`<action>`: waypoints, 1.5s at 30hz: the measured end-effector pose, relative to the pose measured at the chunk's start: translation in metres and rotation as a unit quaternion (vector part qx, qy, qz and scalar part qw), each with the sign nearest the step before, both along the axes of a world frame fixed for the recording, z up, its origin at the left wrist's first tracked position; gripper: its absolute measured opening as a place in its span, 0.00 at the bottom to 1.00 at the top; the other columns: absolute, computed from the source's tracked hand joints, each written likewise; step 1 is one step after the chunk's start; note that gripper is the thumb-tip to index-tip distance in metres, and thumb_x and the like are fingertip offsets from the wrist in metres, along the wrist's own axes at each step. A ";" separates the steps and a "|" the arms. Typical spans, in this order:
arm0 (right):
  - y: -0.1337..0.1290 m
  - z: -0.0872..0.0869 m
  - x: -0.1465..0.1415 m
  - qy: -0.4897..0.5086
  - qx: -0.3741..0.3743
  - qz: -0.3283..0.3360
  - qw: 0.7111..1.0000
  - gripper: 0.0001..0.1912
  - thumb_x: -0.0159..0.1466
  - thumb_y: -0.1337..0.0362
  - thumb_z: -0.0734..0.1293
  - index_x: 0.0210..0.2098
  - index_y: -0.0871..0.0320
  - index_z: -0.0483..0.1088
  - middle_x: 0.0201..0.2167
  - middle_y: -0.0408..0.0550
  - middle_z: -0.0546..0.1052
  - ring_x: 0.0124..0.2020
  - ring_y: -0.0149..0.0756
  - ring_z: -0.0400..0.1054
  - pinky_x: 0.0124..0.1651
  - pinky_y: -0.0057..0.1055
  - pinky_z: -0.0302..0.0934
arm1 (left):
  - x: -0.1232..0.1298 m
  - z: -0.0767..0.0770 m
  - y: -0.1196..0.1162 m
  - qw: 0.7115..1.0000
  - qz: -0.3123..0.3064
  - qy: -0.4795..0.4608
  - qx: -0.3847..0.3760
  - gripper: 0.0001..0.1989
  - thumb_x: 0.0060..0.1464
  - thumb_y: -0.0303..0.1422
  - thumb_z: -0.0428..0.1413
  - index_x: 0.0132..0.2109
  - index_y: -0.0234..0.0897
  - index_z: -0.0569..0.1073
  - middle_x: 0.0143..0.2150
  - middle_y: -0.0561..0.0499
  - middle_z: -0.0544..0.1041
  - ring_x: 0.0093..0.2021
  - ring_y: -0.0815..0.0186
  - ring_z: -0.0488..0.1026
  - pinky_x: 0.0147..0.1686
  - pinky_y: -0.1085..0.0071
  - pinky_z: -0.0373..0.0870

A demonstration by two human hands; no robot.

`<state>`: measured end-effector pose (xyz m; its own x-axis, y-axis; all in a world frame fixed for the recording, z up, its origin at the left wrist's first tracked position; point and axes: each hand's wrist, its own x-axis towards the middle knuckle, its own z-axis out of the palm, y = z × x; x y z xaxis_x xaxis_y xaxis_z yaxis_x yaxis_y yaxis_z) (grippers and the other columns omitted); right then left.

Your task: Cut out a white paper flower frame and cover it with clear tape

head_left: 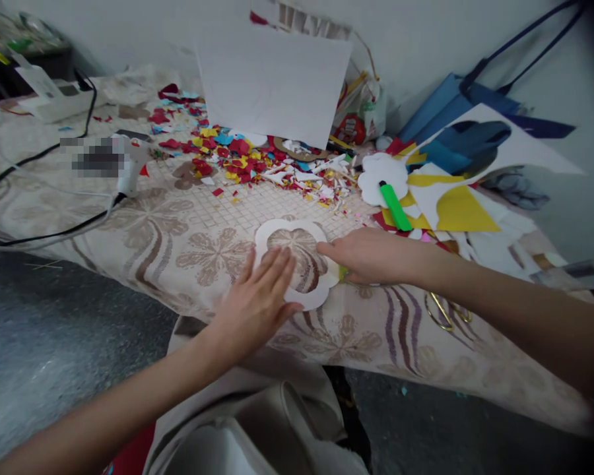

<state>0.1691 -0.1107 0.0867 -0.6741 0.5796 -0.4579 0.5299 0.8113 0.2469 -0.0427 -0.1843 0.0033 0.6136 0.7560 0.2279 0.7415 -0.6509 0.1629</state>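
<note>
A white flower-shaped paper ring point(317, 300) with a cut-out middle lies flat on the patterned tablecloth in front of me. My left hand point(262, 290) rests on its left side, fingers stretched out and thumb apart. At the ring's right edge is my right hand point(356, 254), index finger pointing toward the paper and the other fingers curled. A small yellow-green bit point(343, 272) shows beneath that hand; its kind is hidden. Gold-handled scissors point(441, 313) lie to the right, partly covered by my right forearm.
Coloured paper scraps point(228, 155) spread across the back, before an upright white sheet point(274, 86). At right are a green marker point(395, 206), a white paper flower point(376, 173), yellow paper point(468, 214) and a blue bag point(433, 109). Cables and a white hot-glue-gun-like device point(129, 168) lie left.
</note>
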 end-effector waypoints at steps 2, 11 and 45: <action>-0.001 0.001 0.000 -0.002 0.004 -0.012 1.000 0.22 0.56 0.69 0.65 0.50 0.63 0.63 0.32 0.53 0.78 0.32 0.41 0.73 0.25 0.30 0.45 | 0.024 0.000 0.002 0.999 -0.033 0.015 -0.013 0.29 0.63 0.43 0.42 0.63 0.25 0.58 0.67 0.35 0.56 0.68 0.51 0.49 0.64 0.46 0.44; -0.005 0.005 0.003 0.001 -0.004 -0.032 0.999 0.23 0.56 0.67 0.66 0.51 0.62 0.62 0.35 0.55 0.78 0.34 0.44 0.73 0.27 0.31 0.51 | 0.067 -0.007 0.017 0.991 -0.113 0.051 -0.055 0.34 0.62 0.47 0.42 0.64 0.23 0.57 0.67 0.34 0.55 0.68 0.51 0.50 0.64 0.46 0.43; -0.028 -0.007 0.120 0.297 0.025 -0.203 0.933 0.27 0.61 0.54 0.62 0.55 0.62 0.61 0.46 0.58 0.74 0.38 0.42 0.71 0.40 0.37 0.65 | 0.077 0.002 0.044 0.976 -0.190 0.093 -0.056 0.24 0.65 0.37 0.42 0.62 0.26 0.60 0.65 0.35 0.59 0.65 0.56 0.56 0.64 0.48 0.44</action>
<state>0.2890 -0.1389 0.0794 -0.5211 0.8526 -0.0394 0.8461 0.5100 -0.1551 0.0341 -0.1403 0.0052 0.8771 0.4800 0.0157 0.4739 -0.8704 0.1338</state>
